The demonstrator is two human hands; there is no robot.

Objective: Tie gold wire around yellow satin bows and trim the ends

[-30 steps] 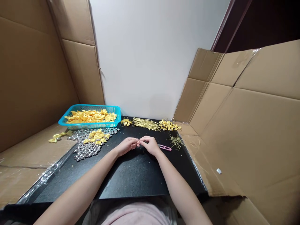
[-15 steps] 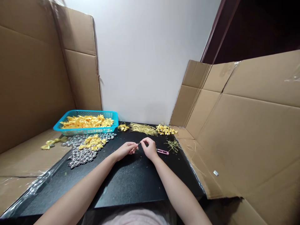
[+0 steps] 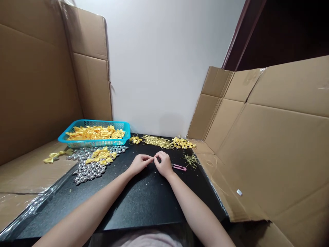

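My left hand [image 3: 139,163] and my right hand [image 3: 163,163] meet fingertip to fingertip over the middle of the black table [image 3: 144,199]. Both are pinched shut on something small that I cannot make out; it may be a thin gold wire. Pink snips [image 3: 179,167] lie just right of my right hand. Behind the hands lies a bundle of gold wires [image 3: 157,141], with small yellow bows [image 3: 183,142] at its right end.
A turquoise basket [image 3: 77,142] full of yellow ribbon bows stands at the back left. In front of it lie several silver beads [image 3: 87,169] under a small heap of bows [image 3: 101,155]. Wire clippings [image 3: 190,159] lie at the right. Cardboard walls enclose both sides.
My fingertips have closed together again after being slightly apart half a second ago. The view has shifted a little.
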